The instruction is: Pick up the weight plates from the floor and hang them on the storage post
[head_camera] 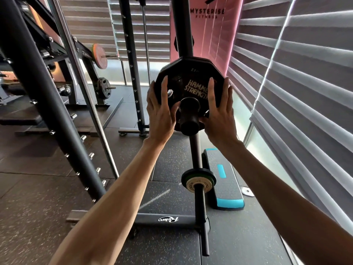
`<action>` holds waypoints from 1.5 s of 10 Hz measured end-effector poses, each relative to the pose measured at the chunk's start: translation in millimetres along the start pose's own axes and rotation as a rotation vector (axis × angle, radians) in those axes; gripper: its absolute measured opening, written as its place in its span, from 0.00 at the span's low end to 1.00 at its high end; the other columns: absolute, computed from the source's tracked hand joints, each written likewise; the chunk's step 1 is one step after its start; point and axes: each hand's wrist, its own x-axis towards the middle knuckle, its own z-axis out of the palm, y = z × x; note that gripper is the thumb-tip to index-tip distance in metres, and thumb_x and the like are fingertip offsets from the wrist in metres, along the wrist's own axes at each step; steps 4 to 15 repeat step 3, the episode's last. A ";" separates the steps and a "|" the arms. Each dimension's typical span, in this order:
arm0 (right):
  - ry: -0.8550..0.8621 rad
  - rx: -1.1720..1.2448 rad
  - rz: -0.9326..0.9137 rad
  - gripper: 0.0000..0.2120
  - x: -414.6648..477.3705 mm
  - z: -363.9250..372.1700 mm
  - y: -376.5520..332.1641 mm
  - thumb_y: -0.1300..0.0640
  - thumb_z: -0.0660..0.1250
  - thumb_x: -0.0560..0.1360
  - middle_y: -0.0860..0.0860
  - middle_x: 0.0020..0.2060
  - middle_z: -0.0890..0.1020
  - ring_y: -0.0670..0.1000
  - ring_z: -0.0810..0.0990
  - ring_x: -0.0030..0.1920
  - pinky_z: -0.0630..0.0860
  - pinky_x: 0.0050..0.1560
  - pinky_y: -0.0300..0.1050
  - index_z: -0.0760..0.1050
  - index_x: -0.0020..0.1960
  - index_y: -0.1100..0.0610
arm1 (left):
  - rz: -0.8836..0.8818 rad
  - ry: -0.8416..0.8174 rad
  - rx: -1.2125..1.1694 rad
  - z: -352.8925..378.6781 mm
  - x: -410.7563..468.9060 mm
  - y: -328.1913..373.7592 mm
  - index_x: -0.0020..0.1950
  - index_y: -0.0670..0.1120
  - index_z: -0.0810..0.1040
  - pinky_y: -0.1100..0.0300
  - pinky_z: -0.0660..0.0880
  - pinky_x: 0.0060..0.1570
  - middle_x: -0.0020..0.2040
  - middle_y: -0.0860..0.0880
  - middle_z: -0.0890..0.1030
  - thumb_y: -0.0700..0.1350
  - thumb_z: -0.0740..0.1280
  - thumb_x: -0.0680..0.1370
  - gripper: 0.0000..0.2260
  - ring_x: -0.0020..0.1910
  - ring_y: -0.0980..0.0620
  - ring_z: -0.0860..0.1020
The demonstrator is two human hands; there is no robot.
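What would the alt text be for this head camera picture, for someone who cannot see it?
A person's left hand and right hand press flat on a black weight plate sitting on a storage post's peg. A smaller plate hangs on a lower peg, beside a blue step platform.

Left hand (162, 113) and right hand (219, 117) press a black plate (191, 77) on a peg (189, 116).
Fingers (164, 87) lie straight on its face; a smaller plate (198, 181) hangs below.
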 end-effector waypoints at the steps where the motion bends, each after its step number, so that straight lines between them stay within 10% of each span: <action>1: -0.034 0.028 -0.005 0.45 -5.8 -17.6 -4.0 0.29 0.53 0.74 0.61 0.81 0.44 0.66 0.47 0.80 0.53 0.76 0.64 0.44 0.82 0.50 | -0.027 -0.025 0.001 -22.5 4.3 3.6 0.78 0.49 0.62 0.44 0.64 0.72 0.74 0.42 0.66 0.55 0.61 0.82 0.26 0.75 0.45 0.63; 3: 0.056 -0.005 0.033 0.25 34.5 -70.6 -37.4 0.53 0.65 0.79 0.59 0.68 0.71 0.60 0.69 0.69 0.67 0.69 0.57 0.65 0.74 0.56 | 0.014 0.043 0.017 -65.6 58.1 51.9 0.56 0.43 0.77 0.52 0.76 0.54 0.54 0.45 0.79 0.48 0.61 0.81 0.11 0.53 0.49 0.77; 15: 0.056 -0.005 0.033 0.25 34.5 -70.6 -37.4 0.53 0.65 0.79 0.59 0.68 0.71 0.60 0.69 0.69 0.67 0.69 0.57 0.65 0.74 0.56 | 0.014 0.043 0.017 -65.6 58.1 51.9 0.56 0.43 0.77 0.52 0.76 0.54 0.54 0.45 0.79 0.48 0.61 0.81 0.11 0.53 0.49 0.77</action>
